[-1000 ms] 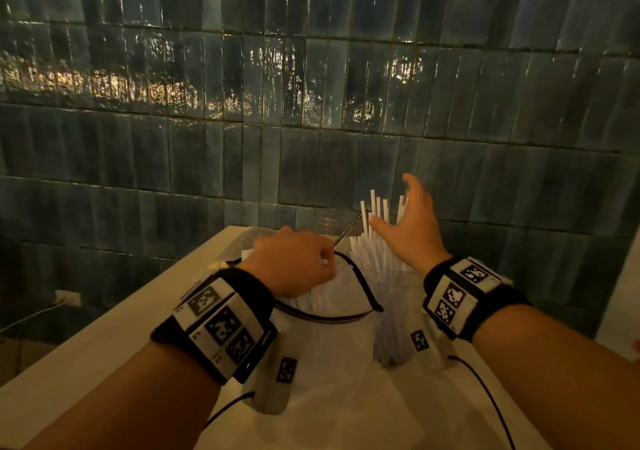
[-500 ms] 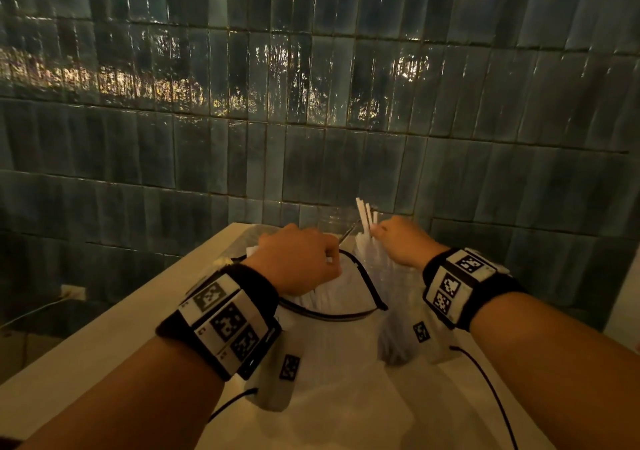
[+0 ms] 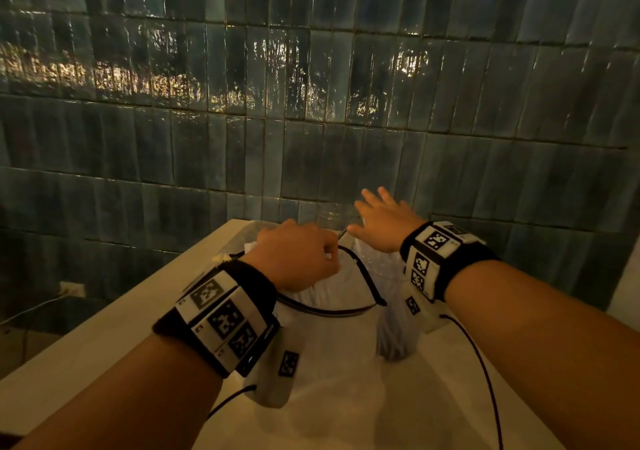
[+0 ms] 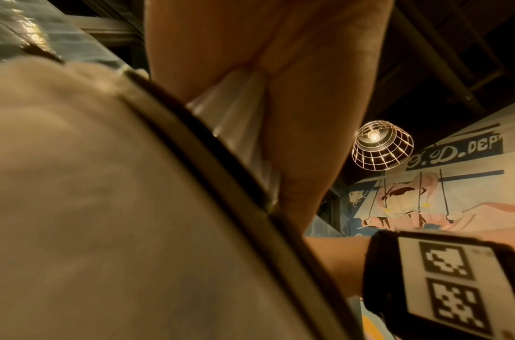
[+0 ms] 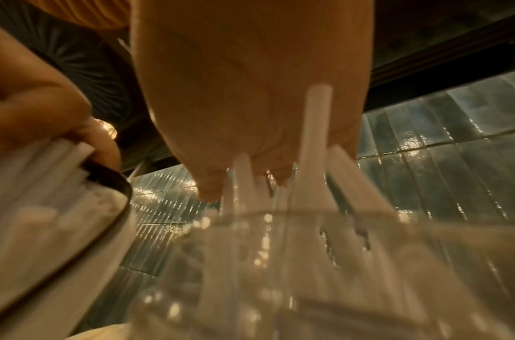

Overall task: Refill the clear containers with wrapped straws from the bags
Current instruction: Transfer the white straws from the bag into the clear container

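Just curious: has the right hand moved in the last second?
Yes. The right hand dropped from above the straws onto their tops in the clear container, fingers spread flat.

Pale counter [image 3: 104,339] against tiled wall; on it bag of wrapped straws [image 3: 332,339], clear container [image 3: 394,339] just beside.

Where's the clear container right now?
Head view, centre-right: the clear container stands on the counter under the right hand, beside the bag the left hand grips.

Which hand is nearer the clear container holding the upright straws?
Right. The right hand is spread flat over the straw tips in the clear container; the left hand is beside it, gripping the bag's rim.
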A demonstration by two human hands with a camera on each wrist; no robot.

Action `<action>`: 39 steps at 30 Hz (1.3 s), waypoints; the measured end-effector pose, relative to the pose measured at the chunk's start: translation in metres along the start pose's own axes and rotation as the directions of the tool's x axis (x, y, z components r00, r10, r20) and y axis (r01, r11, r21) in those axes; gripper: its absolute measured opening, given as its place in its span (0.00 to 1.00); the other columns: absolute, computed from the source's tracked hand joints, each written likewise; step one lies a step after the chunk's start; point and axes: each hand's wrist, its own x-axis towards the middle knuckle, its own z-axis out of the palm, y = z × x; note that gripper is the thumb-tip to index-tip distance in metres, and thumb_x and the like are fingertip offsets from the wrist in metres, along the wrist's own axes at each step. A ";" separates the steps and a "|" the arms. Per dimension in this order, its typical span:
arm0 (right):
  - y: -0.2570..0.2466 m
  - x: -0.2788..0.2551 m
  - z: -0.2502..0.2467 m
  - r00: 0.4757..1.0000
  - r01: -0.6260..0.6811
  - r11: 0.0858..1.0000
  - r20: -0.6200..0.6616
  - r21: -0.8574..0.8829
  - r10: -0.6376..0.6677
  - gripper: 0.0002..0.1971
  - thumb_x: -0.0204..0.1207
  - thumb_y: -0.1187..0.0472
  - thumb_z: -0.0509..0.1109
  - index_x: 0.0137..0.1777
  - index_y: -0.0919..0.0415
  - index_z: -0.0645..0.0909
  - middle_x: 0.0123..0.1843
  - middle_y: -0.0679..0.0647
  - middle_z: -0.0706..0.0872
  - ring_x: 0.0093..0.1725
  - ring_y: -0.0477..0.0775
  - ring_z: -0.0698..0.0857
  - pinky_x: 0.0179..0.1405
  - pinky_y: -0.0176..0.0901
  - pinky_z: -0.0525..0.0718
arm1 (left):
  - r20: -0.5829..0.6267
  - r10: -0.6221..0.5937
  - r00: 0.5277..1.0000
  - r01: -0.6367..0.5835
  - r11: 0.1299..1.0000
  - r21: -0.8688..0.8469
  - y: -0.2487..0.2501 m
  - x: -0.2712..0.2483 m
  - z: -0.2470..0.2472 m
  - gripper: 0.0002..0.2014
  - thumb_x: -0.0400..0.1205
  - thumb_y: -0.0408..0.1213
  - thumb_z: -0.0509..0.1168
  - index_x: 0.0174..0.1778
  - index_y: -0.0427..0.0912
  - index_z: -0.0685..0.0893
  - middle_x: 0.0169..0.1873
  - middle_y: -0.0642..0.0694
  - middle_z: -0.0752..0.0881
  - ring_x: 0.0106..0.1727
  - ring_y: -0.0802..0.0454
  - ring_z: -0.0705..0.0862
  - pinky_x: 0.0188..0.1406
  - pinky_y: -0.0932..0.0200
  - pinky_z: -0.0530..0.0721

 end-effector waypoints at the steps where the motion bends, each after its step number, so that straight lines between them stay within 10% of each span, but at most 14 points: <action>1: 0.002 0.000 0.000 0.998 -0.027 0.999 0.058 0.018 0.026 0.36 0.81 0.36 0.49 0.83 0.55 0.51 0.86 0.53 0.47 0.84 0.59 0.45 0.79 0.63 0.53 | -0.002 0.001 1.000 -0.001 1.000 0.003 0.000 0.000 0.000 0.08 0.82 0.57 0.55 0.46 0.61 0.76 0.54 0.53 0.81 0.51 0.52 0.74 0.59 0.40 0.78; 9: 0.008 -0.009 0.002 0.991 -0.020 0.964 0.134 0.267 -0.016 0.28 0.86 0.45 0.46 0.72 0.62 0.75 0.74 0.63 0.75 0.70 0.60 0.76 0.66 0.49 0.71 | -0.004 0.013 1.000 -0.013 1.000 -0.013 -0.003 0.001 0.001 0.08 0.82 0.56 0.56 0.47 0.60 0.78 0.56 0.54 0.80 0.51 0.52 0.73 0.60 0.40 0.77; 13: 0.010 -0.013 0.006 0.998 0.018 0.949 -0.066 0.315 0.003 0.20 0.85 0.47 0.53 0.59 0.59 0.82 0.57 0.59 0.85 0.52 0.55 0.82 0.48 0.46 0.76 | -0.009 0.019 1.000 -0.019 1.000 -0.005 -0.002 0.001 0.002 0.06 0.81 0.55 0.56 0.44 0.62 0.74 0.55 0.54 0.80 0.51 0.52 0.73 0.60 0.39 0.77; 24: -0.017 -0.066 -0.013 0.895 0.261 0.848 -0.446 0.461 -0.033 0.05 0.77 0.61 0.67 0.49 0.54 0.85 0.45 0.48 0.86 0.45 0.46 0.83 0.45 0.39 0.81 | 0.009 -0.018 1.000 0.018 1.000 -0.007 -0.003 0.003 0.001 0.06 0.81 0.57 0.55 0.42 0.63 0.74 0.48 0.56 0.77 0.51 0.51 0.75 0.58 0.40 0.79; 32: -0.040 -0.099 0.002 0.988 0.155 0.668 -0.103 0.728 -0.117 0.11 0.66 0.59 0.79 0.47 0.59 0.83 0.41 0.56 0.87 0.41 0.53 0.86 0.42 0.49 0.86 | -0.025 -0.021 0.999 0.020 0.999 -0.033 -0.003 0.003 0.004 0.06 0.79 0.57 0.59 0.45 0.62 0.78 0.50 0.54 0.84 0.49 0.51 0.80 0.53 0.44 0.83; 39: -0.059 -0.101 0.031 0.992 0.122 0.463 -0.124 0.878 -0.027 0.22 0.62 0.53 0.82 0.56 0.53 0.81 0.48 0.49 0.86 0.45 0.45 0.85 0.43 0.40 0.84 | -0.061 0.016 0.998 -0.021 0.997 -0.080 -0.007 0.000 0.004 0.09 0.77 0.58 0.63 0.47 0.60 0.83 0.49 0.55 0.85 0.49 0.53 0.81 0.49 0.48 0.84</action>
